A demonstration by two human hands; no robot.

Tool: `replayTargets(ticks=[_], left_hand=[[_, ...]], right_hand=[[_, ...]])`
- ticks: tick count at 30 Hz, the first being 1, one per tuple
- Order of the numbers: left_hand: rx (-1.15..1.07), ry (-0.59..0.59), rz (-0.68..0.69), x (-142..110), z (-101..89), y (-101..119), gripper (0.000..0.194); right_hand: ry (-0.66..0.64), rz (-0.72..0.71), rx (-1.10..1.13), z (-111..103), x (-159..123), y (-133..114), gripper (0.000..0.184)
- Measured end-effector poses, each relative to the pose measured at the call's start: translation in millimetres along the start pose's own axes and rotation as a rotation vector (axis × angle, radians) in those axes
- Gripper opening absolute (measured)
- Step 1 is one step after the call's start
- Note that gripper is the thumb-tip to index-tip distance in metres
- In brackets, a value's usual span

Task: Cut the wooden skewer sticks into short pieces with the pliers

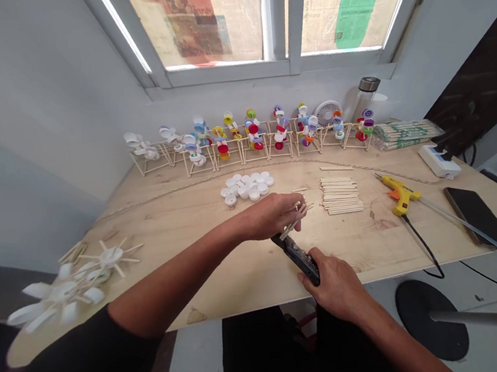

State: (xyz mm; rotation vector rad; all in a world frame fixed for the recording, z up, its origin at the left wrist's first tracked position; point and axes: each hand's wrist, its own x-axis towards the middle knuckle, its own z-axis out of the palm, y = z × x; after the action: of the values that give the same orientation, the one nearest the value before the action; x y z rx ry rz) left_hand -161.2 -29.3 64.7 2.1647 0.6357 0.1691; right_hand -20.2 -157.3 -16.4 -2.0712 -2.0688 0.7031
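My left hand [274, 214] is closed round a few thin wooden sticks [293, 220] over the middle of the table. My right hand [336, 281] grips a black hand cutter [301, 259], whose head meets the lower ends of those sticks. Whether its jaws are closed on them I cannot make out. To the right of the left hand lies a neat pile of wooden sticks [341, 194], with one stick [336, 168] apart behind it. A cluster of white bottle caps [246, 187] sits just beyond my left wrist.
Several stick frames [255, 149] with coloured cap wheels line the back. A yellow glue gun [401, 192], a phone [481, 218] and a power strip [439, 161] are at right. White paddle wheels [64, 291] lie at left. A bagged stick bundle [407, 132] and a bottle [365, 98] stand behind.
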Motion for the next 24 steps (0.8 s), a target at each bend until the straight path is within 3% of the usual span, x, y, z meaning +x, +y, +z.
replayTargets(ticks=[10, 18, 24], left_hand=[[-0.287, -0.051, -0.049, 25, -7.1, -9, 0.017], [-0.219, -0.121, -0.107, 43, -4.7, -8, 0.018], [-0.198, -0.059, -0.088, 48, -5.3, -1, 0.018]], right_hand=[[0.002, 0.010, 0.007, -5, 1, 4, 0.017], [-0.009, 0.031, -0.011, -12, 3, 13, 0.016], [-0.010, 0.065, -0.012, -17, 7, 16, 0.017]])
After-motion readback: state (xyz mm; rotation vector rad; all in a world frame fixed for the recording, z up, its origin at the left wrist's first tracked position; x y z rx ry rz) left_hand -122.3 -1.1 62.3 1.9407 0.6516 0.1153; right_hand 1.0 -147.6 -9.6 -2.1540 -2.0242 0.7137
